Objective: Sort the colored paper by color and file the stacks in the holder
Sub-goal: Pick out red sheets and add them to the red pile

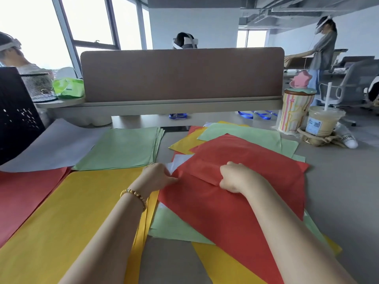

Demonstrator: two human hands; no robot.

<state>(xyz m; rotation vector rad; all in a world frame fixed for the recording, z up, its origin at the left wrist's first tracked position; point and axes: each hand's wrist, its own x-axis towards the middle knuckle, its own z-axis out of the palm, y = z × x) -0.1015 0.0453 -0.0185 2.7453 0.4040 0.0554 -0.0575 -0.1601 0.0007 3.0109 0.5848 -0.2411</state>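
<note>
Tabletop [338, 181] carried four sorted stacks on its left half: grey stack [51, 146] toward the far-left, green stack [123, 148] beside it nearer the middle, red stack [26, 197] at the left edge, yellow stack [78, 212] along the near edge. Unsorted pile [235, 138] of mixed red, yellow, green and white sheets sprawled over the right half, sheets lying at odd angles. On top lay the red sheet [225, 212], long axis running diagonally from the near edge toward the far-right corner. Both hands were on its far-left part. Left hand [158, 177] had fingers curled, pinching the sheet's left corner; right hand [233, 177] was fisted, apparently gripping a raised fold in the middle of the sheet, though exactly what it held was hidden under the knuckles. Key relation: red stack sat well left of both hands, with the yellow stack between, so the sheet likely had to travel leftward over the yellow; left hand was the nearer one. Holder: probably the black perforated holder [18, 119] at the far-left edge, nothing filed yet as far as I could see.
</note>
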